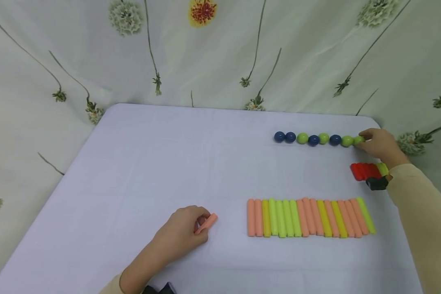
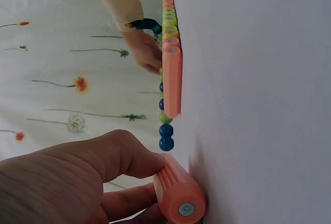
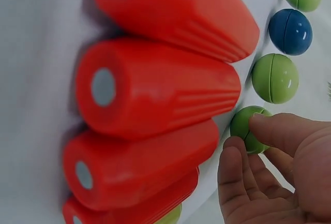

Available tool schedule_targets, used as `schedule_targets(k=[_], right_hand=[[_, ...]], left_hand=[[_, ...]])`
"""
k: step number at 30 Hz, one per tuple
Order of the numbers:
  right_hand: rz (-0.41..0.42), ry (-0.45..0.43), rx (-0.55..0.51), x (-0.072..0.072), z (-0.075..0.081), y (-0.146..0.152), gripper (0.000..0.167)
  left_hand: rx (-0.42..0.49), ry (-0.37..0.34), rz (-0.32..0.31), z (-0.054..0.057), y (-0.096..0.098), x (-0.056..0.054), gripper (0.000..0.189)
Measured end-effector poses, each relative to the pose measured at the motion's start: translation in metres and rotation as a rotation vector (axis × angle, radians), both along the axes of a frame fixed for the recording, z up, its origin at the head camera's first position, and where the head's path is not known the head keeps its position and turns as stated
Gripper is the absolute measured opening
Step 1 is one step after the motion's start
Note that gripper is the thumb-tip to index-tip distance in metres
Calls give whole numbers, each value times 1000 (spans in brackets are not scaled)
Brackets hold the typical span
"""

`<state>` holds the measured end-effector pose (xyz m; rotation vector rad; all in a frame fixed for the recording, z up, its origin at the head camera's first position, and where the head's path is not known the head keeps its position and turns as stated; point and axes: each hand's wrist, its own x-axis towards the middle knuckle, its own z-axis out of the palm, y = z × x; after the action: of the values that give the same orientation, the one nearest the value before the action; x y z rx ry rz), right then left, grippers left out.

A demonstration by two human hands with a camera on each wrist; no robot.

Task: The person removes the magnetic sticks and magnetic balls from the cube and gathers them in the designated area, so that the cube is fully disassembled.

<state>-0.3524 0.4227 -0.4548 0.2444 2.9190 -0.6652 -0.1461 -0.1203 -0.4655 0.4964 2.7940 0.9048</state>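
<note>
My left hand (image 1: 181, 232) pinches a salmon-pink magnetic stick (image 1: 210, 221) low over the front middle of the table. In the left wrist view, the grey metal disc of the stick (image 2: 181, 198) faces the camera, with the thumb along its side. At the back right, my right hand (image 1: 382, 145) pinches a green ball (image 3: 247, 128) between thumb and fingers. That ball stands at the right end of a row of green and dark blue balls (image 1: 313, 140).
Several pink, yellow and green sticks (image 1: 305, 217) lie side by side at front right. Short red sticks (image 1: 365, 171) and a light green one (image 1: 383, 168) lie under the right wrist. A flowered curtain (image 1: 213, 61) hangs behind the white table (image 1: 150, 163).
</note>
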Motion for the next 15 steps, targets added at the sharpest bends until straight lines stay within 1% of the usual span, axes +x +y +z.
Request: schedule_targets(k=[3,10,15], right_hand=[[-11,-9,-11,1,1,1,50],[-2,-10,-25,4,4,2,50],[-2,-12,-31,6,7,1,51]], left_hand=[[1,-4,-5,0,0,0,22],[-1,-2,1,2,1,1,18],[-4,-1,9,3,1,1,19]])
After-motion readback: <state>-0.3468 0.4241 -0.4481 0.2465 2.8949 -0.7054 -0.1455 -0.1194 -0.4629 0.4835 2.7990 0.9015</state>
